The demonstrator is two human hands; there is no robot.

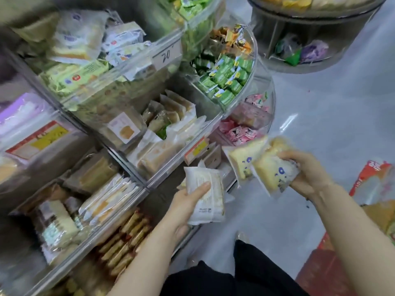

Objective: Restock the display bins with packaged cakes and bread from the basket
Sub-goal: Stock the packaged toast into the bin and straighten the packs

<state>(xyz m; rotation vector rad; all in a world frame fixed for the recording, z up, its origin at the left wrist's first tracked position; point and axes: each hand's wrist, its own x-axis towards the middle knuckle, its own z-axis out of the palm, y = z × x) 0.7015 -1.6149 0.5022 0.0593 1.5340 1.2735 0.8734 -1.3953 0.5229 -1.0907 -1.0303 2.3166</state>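
My left hand (188,201) grips a white wrapped cake packet (206,197), thumb on top, just in front of the lower display bins (147,184). My right hand (307,171) holds two clear packets of yellow cake (263,165) with blue print, fanned out to the left, above the floor. The red basket (324,259) sits at the right edge, with packaged bread (376,184) in it. The tiered clear bins on the left hold stacks of wrapped cakes and bread.
Green packets (224,82) and pink packets (241,129) fill the curved end bins. A round display stand (310,39) stands at the top right. Pale floor (320,107) lies between the stands. My dark trousers (235,274) are at the bottom.
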